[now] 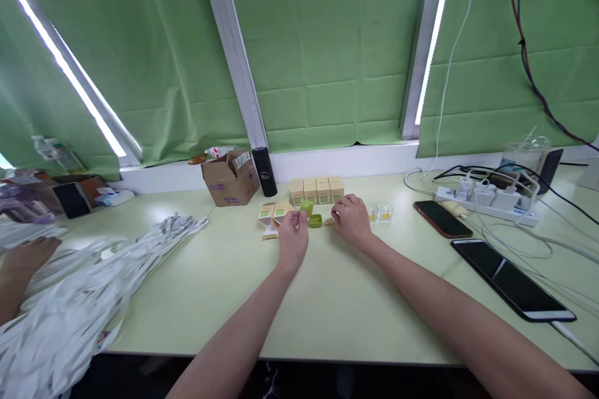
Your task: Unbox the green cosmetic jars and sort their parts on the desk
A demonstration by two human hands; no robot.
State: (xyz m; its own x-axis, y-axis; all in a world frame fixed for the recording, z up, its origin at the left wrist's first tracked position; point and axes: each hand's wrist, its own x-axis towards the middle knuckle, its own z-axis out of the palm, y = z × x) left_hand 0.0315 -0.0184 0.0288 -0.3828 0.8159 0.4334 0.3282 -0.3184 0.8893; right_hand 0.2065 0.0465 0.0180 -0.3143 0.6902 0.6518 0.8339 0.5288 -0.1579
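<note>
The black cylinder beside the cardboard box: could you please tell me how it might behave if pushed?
The black cylinder stands tall on a narrow base, so a push near its top would probably tip it. Its rounded shape suggests it could roll once down. Its straight, even outline looks stiff rather than floppy.

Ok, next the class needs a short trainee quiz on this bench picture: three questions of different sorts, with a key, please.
1. Count: how many small tan boxes stand side by side in the back row?

2. True or false: the black cylinder stands beside the brown cardboard box.

3. Choose one: the light-green piece is at the fingertips of
a) the person's left hand
b) the person's right hand
c) the other hand at the far left of the picture

Key: 1. Four. 2. True. 3. a.
</note>
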